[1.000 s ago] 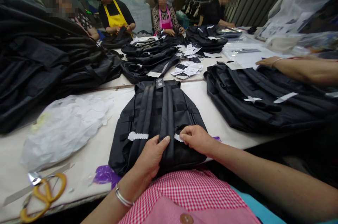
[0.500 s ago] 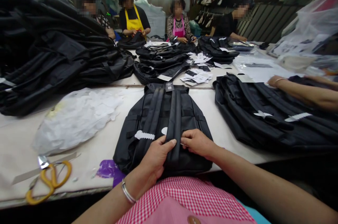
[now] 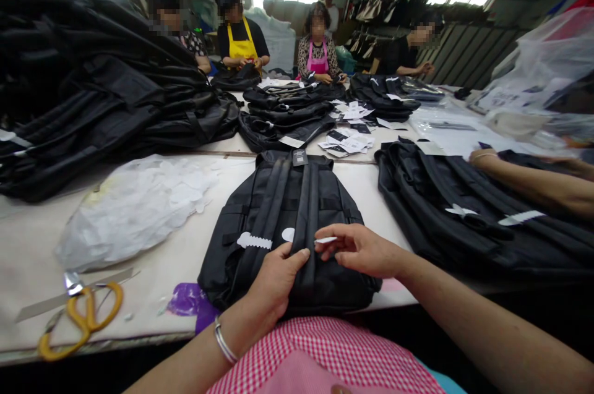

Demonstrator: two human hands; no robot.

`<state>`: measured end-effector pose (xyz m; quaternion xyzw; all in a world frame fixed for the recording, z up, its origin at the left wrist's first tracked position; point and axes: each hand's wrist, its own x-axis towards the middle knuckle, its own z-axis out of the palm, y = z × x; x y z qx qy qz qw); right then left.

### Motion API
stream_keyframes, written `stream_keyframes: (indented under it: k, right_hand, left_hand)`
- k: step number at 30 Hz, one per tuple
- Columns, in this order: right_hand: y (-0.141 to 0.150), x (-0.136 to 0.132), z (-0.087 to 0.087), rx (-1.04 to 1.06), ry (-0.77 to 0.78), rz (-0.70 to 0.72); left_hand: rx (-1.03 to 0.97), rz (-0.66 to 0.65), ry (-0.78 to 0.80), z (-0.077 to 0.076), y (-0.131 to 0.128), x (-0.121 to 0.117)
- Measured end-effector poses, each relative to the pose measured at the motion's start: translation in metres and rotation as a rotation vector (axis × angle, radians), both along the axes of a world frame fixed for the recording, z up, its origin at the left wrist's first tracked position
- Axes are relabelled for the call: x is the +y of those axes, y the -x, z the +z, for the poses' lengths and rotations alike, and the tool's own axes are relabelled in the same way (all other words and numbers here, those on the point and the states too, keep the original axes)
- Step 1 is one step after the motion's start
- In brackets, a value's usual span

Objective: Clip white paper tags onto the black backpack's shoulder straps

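A black backpack (image 3: 288,208) lies back side up on the white table (image 3: 139,301) in front of me, its two shoulder straps running away from me. My left hand (image 3: 276,279) presses down on the lower part of the straps, thumb on the right strap. My right hand (image 3: 359,250) hovers just right of that strap and pinches the end of a white scalloped strip (image 3: 325,239). A second white strip (image 3: 254,241) lies across the left strap.
Yellow-handled scissors (image 3: 78,320) and a clear bag of white pieces (image 3: 139,202) lie to the left. Black backpack stacks stand at left (image 3: 93,103), right (image 3: 464,208) and centre back (image 3: 288,112). Another person's arm (image 3: 533,184) rests on the right stack. Several people work at the far end.
My right hand has lifted off the strap and drawn the white strip's end out to the right. The left hand stays pressed on the straps. The camera tilted up slightly.
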<state>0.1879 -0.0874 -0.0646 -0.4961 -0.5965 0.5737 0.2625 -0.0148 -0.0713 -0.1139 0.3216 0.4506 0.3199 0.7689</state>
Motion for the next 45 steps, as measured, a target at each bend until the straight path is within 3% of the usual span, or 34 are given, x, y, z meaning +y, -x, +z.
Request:
stream_keyframes:
  k: [4,8,13,18,21,27,30,35,41,45]
  right_hand:
    - [0.004,-0.011,0.005,-0.642,-0.368,0.076]
    - [0.025,-0.027,-0.014,-0.997,-0.588,0.034]
    - [0.044,-0.028,-0.042,-1.082,-0.728,-0.074]
    - [0.046,-0.021,-0.055,-1.018,-0.813,-0.135]
    - [0.045,-0.018,-0.055,-0.835,-0.661,-0.202]
    - [0.039,-0.009,-0.050,0.051,0.307,-0.338]
    - [0.037,-0.003,-0.049,0.287,0.529,-0.360]
    - [0.036,0.002,-0.048,0.299,0.578,-0.340]
    - [0.024,-0.012,-0.042,-0.121,0.259,-0.252]
    - [0.019,-0.013,-0.041,-0.229,0.205,-0.205]
  left_hand:
    - [-0.026,0.023,0.089,0.007,-0.002,0.001]
    - [-0.053,0.024,0.164,0.017,-0.006,0.002]
    - [-0.093,0.031,0.196,0.020,-0.005,0.003]
    - [-0.133,0.028,0.205,0.018,-0.003,0.002]
    - [-0.153,0.015,0.212,0.019,-0.003,0.002]
    - [-0.188,-0.022,0.260,0.015,-0.002,0.002]
    - [-0.201,-0.028,0.269,0.012,-0.001,0.002]
    - [-0.155,0.000,0.213,0.012,0.000,0.002]
    - [-0.020,0.029,0.113,0.012,-0.001,0.001]
    - [-0.054,0.007,0.109,0.007,-0.003,-0.001]
